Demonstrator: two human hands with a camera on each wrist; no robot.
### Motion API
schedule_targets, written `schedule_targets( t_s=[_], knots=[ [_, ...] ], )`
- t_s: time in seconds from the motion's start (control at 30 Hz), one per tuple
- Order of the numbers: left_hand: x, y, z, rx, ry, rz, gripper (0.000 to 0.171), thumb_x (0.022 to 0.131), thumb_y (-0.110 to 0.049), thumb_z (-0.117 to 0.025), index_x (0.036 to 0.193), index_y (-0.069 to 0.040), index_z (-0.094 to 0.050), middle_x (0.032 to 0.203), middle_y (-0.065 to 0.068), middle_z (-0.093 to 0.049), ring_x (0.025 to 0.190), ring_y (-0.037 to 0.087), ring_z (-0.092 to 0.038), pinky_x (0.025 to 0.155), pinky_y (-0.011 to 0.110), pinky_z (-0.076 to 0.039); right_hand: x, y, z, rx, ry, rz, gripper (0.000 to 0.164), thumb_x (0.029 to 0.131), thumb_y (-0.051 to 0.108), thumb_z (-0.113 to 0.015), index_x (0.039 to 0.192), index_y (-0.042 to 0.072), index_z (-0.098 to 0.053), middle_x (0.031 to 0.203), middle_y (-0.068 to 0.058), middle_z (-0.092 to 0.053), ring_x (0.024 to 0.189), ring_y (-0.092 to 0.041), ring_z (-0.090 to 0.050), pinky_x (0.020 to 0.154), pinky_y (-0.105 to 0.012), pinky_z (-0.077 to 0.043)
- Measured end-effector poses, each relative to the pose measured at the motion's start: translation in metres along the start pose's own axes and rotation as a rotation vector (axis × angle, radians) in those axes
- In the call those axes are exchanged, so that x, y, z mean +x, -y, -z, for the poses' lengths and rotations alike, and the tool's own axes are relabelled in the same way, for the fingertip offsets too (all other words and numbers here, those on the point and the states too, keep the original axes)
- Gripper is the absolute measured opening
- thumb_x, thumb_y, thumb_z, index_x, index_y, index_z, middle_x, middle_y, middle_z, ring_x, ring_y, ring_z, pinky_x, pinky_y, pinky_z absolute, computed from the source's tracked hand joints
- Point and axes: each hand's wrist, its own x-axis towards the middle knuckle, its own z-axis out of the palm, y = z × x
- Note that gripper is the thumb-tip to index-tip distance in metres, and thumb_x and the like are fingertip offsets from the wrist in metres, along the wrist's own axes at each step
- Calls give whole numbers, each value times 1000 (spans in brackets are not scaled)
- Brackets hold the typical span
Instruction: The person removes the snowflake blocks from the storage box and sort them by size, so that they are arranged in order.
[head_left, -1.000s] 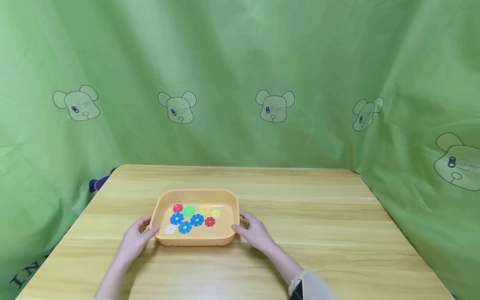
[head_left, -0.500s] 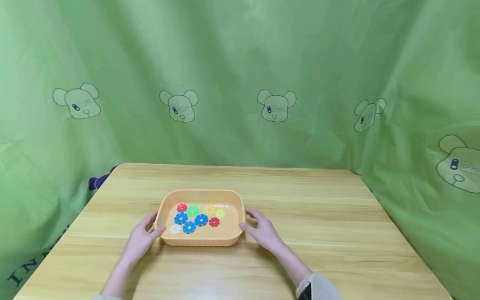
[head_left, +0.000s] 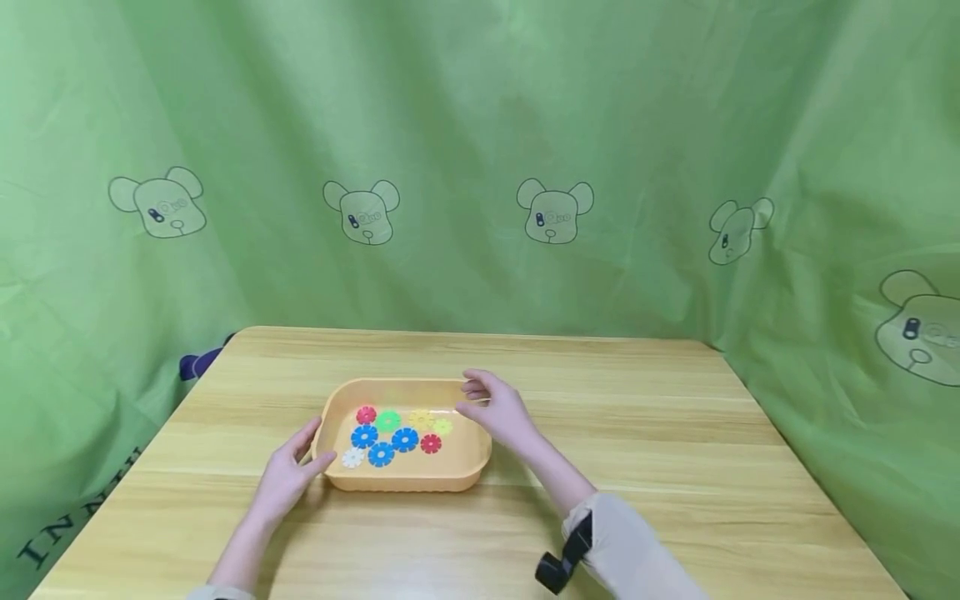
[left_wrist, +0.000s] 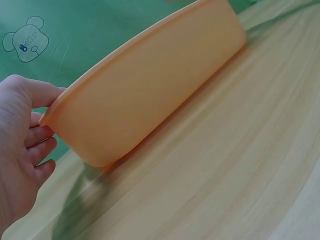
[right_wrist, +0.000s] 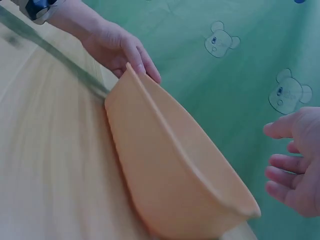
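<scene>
A pale orange plastic tray (head_left: 411, 483) with rounded corners sits on the table, left of the middle. Flat notched snowflake discs lie on its bottom: blue discs (head_left: 381, 454), red discs (head_left: 431, 443), a green disc (head_left: 388, 421), yellow ones (head_left: 422, 419) and a white disc (head_left: 353, 457). My left hand (head_left: 288, 475) holds the tray's left end; in the left wrist view its thumb lies over the rim and the fingers are outside. Off the tray, my right hand (head_left: 501, 410) hovers over the far right corner with loosely bent fingers and nothing in them.
The wooden table (head_left: 637, 433) extends to the right of the tray. A green curtain (head_left: 450, 100) printed with bear heads hangs behind and around it. A dark purple object (head_left: 198, 364) shows beyond the table's left edge. A black strap (head_left: 577, 542) circles the right sleeve.
The tray has shifted slightly to the right in the head view, with its discs. My right hand has let go of its right end and risen over the far right corner.
</scene>
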Motion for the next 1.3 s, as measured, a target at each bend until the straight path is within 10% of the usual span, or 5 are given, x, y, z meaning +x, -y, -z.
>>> schedule_targets(
  t_s=[0.53, 0.9, 1.3],
  knots=[
    [6, -1, 2, -51, 33, 17, 71, 86, -7, -63, 143, 7, -23, 147, 26, -22, 134, 40, -22, 108, 43, -26, 43, -1, -69, 146, 211, -291, 46, 80, 6, -70, 122, -5, -54, 95, -11, -61, 87, -27, -61, 79, -39, -55],
    [13, 1, 2, -113, 74, -13, 76, 84, -3, -63, 144, 8, -18, 150, 24, -12, 137, 37, -15, 112, 41, -16, 42, -26, -88, -108, 195, -261, 37, 74, 7, -76, 108, -4, -62, 86, -8, -61, 66, -14, -54, 55, -21, -47],
    [15, 8, 2, -131, 80, -44, 77, 84, -3, -63, 144, 7, -17, 150, 24, -11, 137, 38, -14, 111, 40, -16, 45, -44, -99, -325, 269, -110, 31, 68, 9, -80, 95, 2, -67, 82, -5, -58, 73, -18, -53, 67, -29, -48]
  ],
)
